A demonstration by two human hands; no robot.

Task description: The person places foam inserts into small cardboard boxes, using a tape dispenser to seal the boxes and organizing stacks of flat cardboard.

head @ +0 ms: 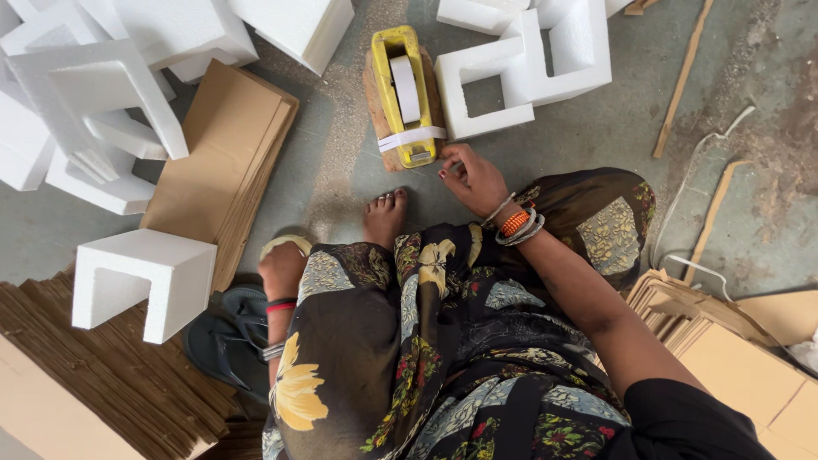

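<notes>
Nearest us, our left hand [284, 266] was curled around a roll of tape [285, 245] beside the knee, low on the concrete floor [596, 136]. Farther out, our right hand [474, 177] pinched the loose tape end with narrowed fingers. The yellow tape dispenser [403, 94] lay just beyond it, touching, long axis pointing away toward the white foam corner blocks [528, 64].

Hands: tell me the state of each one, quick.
Left hand: closed around a roll of tape, beside the knee.
Right hand: fingers pinched at the front end of the yellow tape dispenser, on its white tape as far as can be told.
</notes>
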